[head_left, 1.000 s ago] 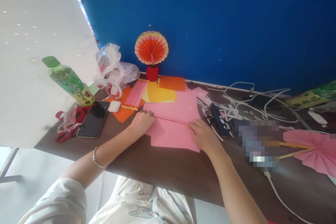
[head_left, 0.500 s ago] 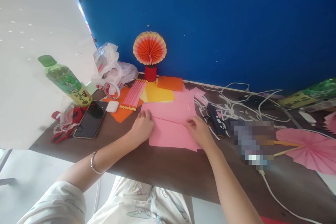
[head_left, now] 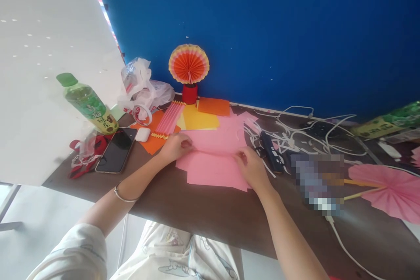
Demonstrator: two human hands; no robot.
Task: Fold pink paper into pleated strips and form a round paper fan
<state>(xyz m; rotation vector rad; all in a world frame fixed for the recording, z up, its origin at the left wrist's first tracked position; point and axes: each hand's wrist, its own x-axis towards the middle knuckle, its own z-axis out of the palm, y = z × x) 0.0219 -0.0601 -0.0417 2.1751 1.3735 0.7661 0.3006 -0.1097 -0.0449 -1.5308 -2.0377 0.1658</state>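
Observation:
Pink paper lies in overlapping sheets on the table in front of me. A thin raised edge runs across it between my two hands. My left hand pinches the left end of that edge, with fingers curled. At the right end, my right hand is closed on the paper between thumb and fingers. Beyond my left hand lies a pleated pink paper strip with yellow ends, on top of orange paper. Yellow paper and an orange sheet lie behind the pink sheets.
A green bottle, a black phone, a white case and a tape roll are on the left. At the back stands a round paper fan. Tangled white cables and a pink fan lie right.
My left hand has drawn back a little to the left, its fingers now curled on the paper's edge instead of lying flatter. The right hand has barely moved. The view has shifted slightly.

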